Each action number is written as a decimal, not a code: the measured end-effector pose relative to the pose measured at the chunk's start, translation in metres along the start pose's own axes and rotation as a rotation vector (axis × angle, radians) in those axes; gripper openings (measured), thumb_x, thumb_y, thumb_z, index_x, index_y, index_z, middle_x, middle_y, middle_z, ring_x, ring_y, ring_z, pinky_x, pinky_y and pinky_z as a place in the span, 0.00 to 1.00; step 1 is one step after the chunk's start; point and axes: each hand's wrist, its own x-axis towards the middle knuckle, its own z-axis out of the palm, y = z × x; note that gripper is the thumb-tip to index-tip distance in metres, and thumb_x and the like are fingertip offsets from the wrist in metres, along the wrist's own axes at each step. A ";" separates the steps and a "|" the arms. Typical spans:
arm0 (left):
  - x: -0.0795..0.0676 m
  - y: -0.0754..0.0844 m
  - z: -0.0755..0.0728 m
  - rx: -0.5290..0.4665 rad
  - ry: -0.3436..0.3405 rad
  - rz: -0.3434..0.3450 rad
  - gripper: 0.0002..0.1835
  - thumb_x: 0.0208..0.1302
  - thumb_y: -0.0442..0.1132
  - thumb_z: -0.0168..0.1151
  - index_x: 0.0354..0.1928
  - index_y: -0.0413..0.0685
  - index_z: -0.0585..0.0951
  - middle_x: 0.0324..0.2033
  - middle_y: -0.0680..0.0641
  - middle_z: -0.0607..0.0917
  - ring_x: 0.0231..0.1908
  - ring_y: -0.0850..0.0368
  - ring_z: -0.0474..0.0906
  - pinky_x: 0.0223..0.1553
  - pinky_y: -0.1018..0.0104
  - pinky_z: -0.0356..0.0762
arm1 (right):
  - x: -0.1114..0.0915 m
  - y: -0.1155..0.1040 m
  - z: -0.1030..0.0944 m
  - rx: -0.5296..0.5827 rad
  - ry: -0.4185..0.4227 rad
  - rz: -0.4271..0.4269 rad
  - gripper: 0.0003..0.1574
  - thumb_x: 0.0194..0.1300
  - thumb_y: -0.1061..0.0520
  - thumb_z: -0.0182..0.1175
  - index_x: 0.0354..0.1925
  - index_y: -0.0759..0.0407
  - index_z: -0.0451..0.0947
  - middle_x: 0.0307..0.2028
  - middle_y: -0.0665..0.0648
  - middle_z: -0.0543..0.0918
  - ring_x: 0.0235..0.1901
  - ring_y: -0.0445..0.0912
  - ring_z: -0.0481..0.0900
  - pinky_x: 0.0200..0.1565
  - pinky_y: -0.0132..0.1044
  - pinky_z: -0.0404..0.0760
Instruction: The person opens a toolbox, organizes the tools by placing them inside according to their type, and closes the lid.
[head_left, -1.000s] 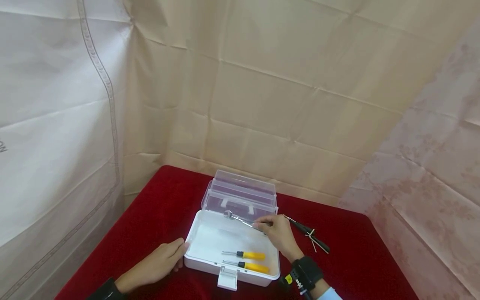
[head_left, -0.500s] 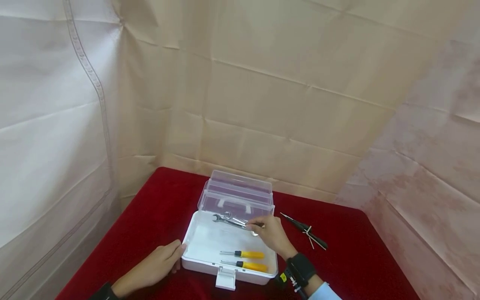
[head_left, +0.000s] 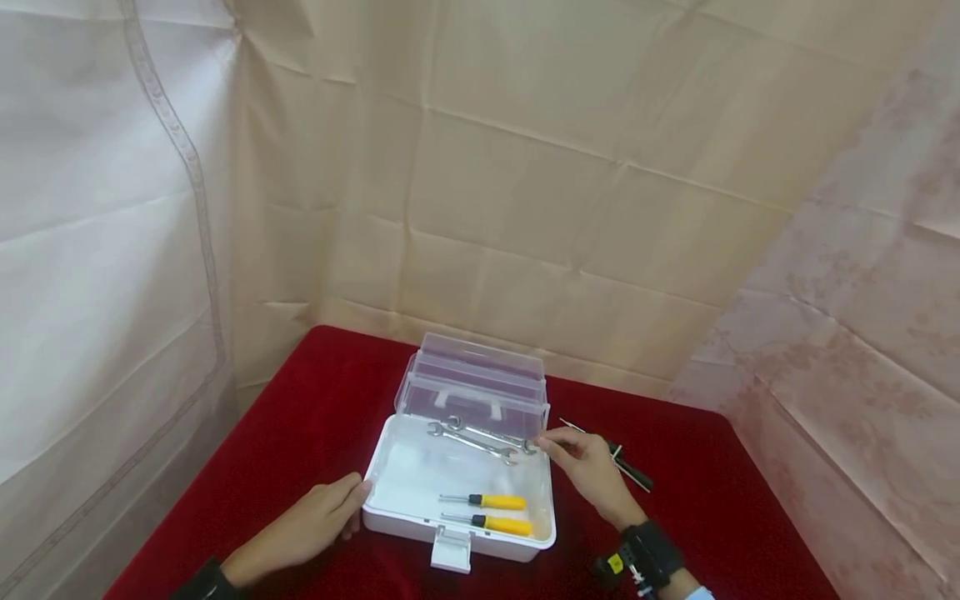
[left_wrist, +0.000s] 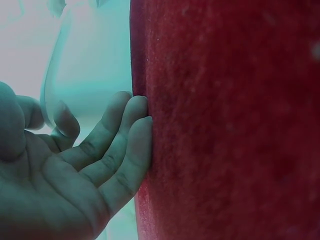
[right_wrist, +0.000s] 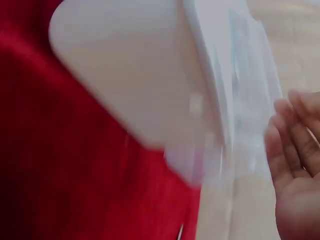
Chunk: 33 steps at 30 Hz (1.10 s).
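A white toolbox (head_left: 405, 483) lies with its clear lid (head_left: 480, 375) tipped back. My left hand (head_left: 318, 521) holds its left front corner, the thumb at the rim and the other fingers along the outer wall; in the left wrist view those fingers reach down to the red cloth. Two silver wrenches, a nearer one (head_left: 472, 444) and a farther one (head_left: 487, 433), rest inside at the back. Two yellow-handled screwdrivers (head_left: 502, 502) lie at the front. My right hand (head_left: 588, 471) is at the right rim, fingers loosely bent around nothing.
A dark-handled tool (head_left: 637, 477) with a light tie lies right of the box, partly hidden by the right hand. The front latch (head_left: 452, 550) hangs down. Red cloth (head_left: 300, 433) covers the table, with fabric hangings (head_left: 525, 167) behind and at both sides.
My right hand has let go of the nearer wrench, now lying in the box beside the other, and has moved right to the rim. My left hand has stayed at the corner.
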 end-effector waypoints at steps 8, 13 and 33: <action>0.000 0.002 -0.002 0.025 -0.023 -0.016 0.20 0.78 0.55 0.40 0.35 0.50 0.72 0.23 0.53 0.77 0.22 0.58 0.74 0.24 0.65 0.73 | -0.021 0.099 -0.072 -0.268 0.068 0.349 0.24 0.65 0.50 0.64 0.53 0.64 0.78 0.35 0.58 0.82 0.27 0.47 0.78 0.26 0.37 0.78; 0.000 0.001 -0.002 0.039 -0.024 -0.021 0.20 0.78 0.55 0.40 0.35 0.50 0.73 0.23 0.53 0.78 0.23 0.58 0.74 0.24 0.65 0.73 | -0.043 0.150 -0.111 -0.356 0.009 0.494 0.34 0.65 0.46 0.64 0.56 0.70 0.69 0.32 0.58 0.78 0.25 0.47 0.76 0.24 0.40 0.78; 0.000 0.001 -0.003 0.039 -0.040 -0.028 0.22 0.78 0.57 0.39 0.35 0.51 0.74 0.23 0.53 0.78 0.23 0.58 0.74 0.26 0.65 0.72 | -0.027 0.149 -0.105 -0.485 0.019 0.283 0.18 0.66 0.51 0.62 0.46 0.63 0.79 0.24 0.52 0.74 0.21 0.45 0.70 0.24 0.38 0.71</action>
